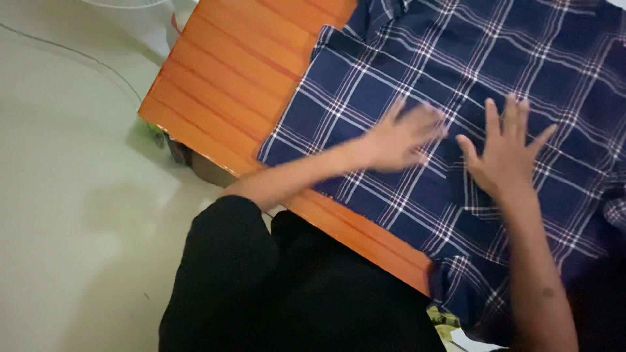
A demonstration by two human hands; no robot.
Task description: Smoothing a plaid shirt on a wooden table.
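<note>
Item 1: navy-blue cotton shirt w/ white plaid lines [495,72], laid flat across the orange slatted wooden table [235,72]; one folded edge is seen towards the table's left part, lower hem is draped over the near table edge.

Item 2: left hand [401,138], blurred, palm down, fingers loosely spread, laid on the shirt's folded panel. Nothing is pinched.

Item 3: right hand [505,150], palm down, fingers spread wide, pressed flat on the shirt just beside the left hand; the two are kept apart by a narrow strip of fabric.

Item 4: black clothing of the person [293,293], seen at the bottom, near table edge.

Item 5: pale glossy floor [65,195], left of the table; thin cable [78,55] is laid across it.
</note>
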